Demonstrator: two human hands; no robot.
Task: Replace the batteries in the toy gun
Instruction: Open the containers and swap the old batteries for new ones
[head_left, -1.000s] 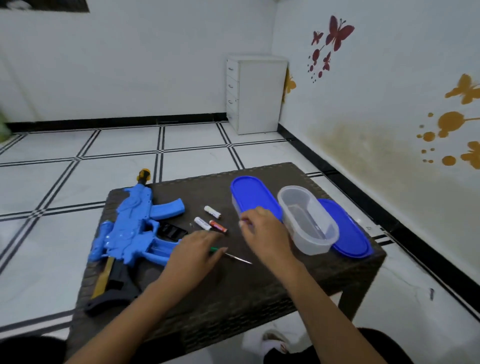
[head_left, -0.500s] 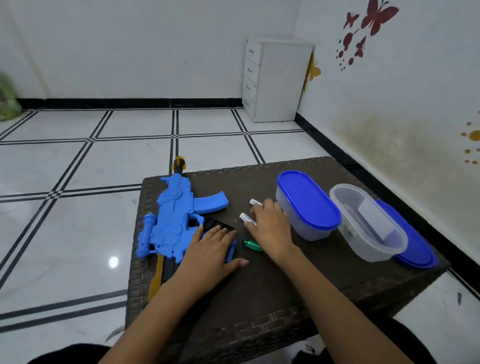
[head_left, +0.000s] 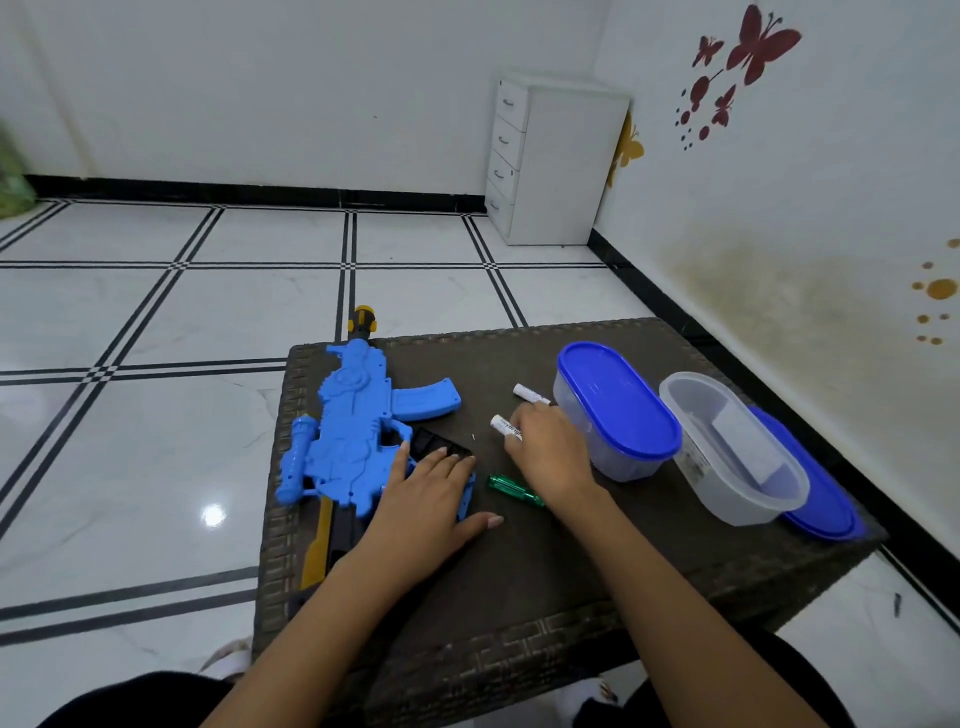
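Table (head_left: 519, 582): dark woven top filling the lower middle of the frame; it carries everything below.
Toy gun (head_left: 353, 436): blue moulded plastic, lying flat at the left of the table with its yellow-tipped muzzle over the far edge. It looks light and stiff with a hollow shell, so I judge it is best steadied by pressing on the broad body, not by the thin magazine or scope.
Closed box (head_left: 618, 410): clear tub with a blue lid, right of centre.
Open box (head_left: 737, 457): clear tub further right, its blue lid under it.
Left hand (head_left: 431, 493): fingers straight and spread, pressing flat on the grip end of the toy gun, beside a black open part that is probably the battery bay.
Right hand (head_left: 550, 452): fingers curled down onto the nearer battery; whether they already pinch it is hidden by the knuckles.
Screwdriver (head_left: 511, 488): green handle, lying loose between the two hands.
Batteries (head_left: 506, 427): two small white cells at centre, one at the right fingertips, the other just beyond. Smooth, round and likely to roll; pinching one across its middle seems safest.
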